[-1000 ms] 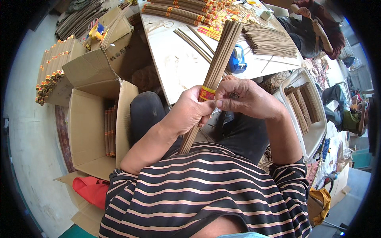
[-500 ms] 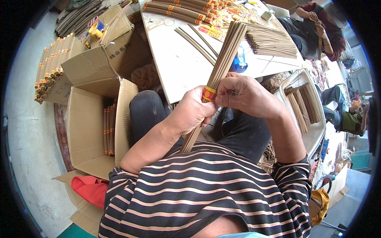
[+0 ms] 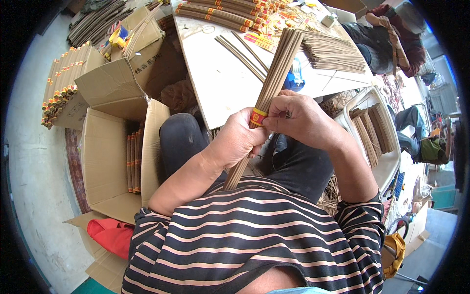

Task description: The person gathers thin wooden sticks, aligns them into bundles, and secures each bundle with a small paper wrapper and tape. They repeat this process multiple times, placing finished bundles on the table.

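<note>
A bundle of brown incense sticks [image 3: 276, 68] slants over my lap, its upper end leaning away to the right. My left hand [image 3: 238, 132] is wrapped round the bundle below its middle. A red and yellow paper band [image 3: 258, 117] goes round the sticks just above the left thumb. With thumb and fingers pinched together, my right hand [image 3: 298, 117] grips the band at its right edge; the fingertips partly hide what is between them. On the white table [image 3: 210, 73] beyond, a few loose sticks [image 3: 242, 56] and a blue tape dispenser [image 3: 295, 76] lie near the bundle's top.
An open cardboard box [image 3: 110, 161] holding banded bundles stands at my left. More banded bundles [image 3: 215, 17] and a fanned pile of sticks [image 3: 333, 51] lie on the table. A white tub [image 3: 387, 166] with sticks is at right. Another person [image 3: 391, 39] sits beyond the table's right side.
Both hands stay almost where they were on the bundle and its band. The bundle's upper end has shifted very slightly, and the view has moved a little.
</note>
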A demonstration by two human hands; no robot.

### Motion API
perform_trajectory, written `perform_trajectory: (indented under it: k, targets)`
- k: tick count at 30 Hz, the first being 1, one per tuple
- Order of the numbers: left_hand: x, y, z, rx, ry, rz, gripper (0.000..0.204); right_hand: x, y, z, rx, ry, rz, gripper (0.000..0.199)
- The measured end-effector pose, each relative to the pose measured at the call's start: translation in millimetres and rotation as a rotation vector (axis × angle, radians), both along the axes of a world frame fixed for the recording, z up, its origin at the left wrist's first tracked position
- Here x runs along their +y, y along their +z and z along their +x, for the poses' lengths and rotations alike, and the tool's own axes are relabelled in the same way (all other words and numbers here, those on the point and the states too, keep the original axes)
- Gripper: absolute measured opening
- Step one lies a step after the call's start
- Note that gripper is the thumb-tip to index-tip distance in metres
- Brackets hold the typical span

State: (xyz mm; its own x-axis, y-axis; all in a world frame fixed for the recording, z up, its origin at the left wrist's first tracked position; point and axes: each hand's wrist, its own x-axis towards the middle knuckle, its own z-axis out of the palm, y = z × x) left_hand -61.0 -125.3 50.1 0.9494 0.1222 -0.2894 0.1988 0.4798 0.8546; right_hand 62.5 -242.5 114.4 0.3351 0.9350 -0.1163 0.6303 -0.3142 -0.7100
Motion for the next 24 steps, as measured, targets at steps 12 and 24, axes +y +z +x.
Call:
perform_trajectory:
  k: [12, 24]
  targets:
    - [-1.0, 2.5, -1.8, -0.001, -0.011, -0.021, 0.021, 2.1, 3.2, 1.7, 0.000, -0.020, -0.088, 0.018]
    - [0.3, -2.6, -7.3, -0.133, -0.069, 0.001, 0.034, 2.7, 2.6, 2.2, 0.038, -0.023, -0.095, 0.015]
